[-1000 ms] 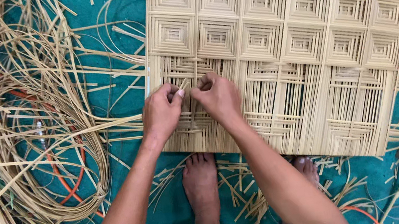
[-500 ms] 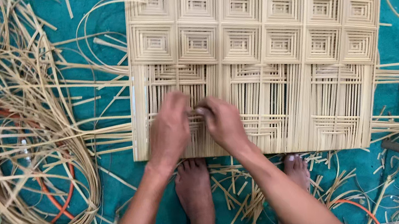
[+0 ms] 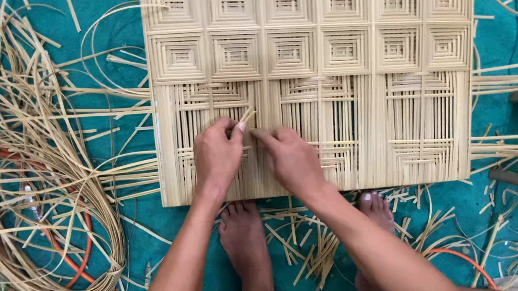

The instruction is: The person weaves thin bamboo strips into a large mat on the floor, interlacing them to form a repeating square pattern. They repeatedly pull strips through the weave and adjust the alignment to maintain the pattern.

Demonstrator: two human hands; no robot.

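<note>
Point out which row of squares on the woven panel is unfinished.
The bottom row of the woven panel, under the left hand and right hand: open upright strips there, unlike the tight concentric squares above.

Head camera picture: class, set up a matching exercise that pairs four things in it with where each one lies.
Things:
1. woven cane panel
2. loose cane strips
3. orange hose
4. cut cane scraps

Places:
A. between the two bare feet
B. under both hands, upper middle
C. heaped at the left edge
D. partly buried under the left heap

Pairs: 1-B, 2-C, 3-D, 4-A
</note>
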